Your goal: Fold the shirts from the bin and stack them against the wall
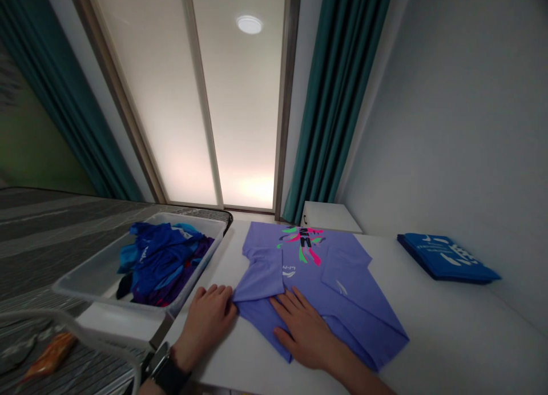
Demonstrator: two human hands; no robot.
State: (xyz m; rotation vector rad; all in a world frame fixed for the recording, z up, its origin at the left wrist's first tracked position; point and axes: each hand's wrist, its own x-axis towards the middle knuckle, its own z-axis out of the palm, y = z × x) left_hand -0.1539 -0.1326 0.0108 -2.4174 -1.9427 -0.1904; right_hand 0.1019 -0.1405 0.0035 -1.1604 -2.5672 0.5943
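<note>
A lavender T-shirt (317, 281) with a bright pink, green and black print lies on the white table (454, 332), one side folded inward. My left hand (204, 322), a black watch on its wrist, sits at the shirt's left edge with its fingertips against the folded cloth. Its thumb is hidden. My right hand (302, 333) lies flat on the shirt's lower part, fingers spread. A folded blue garment (445, 258) rests at the table's far right, away from both hands.
A translucent plastic bin (85, 283) heaped with blue and purple clothes stands left of the table, above a grey striped bed surface. An orange packet (49, 355) lies at lower left beneath a white rail. A white cabinet stands beyond the table.
</note>
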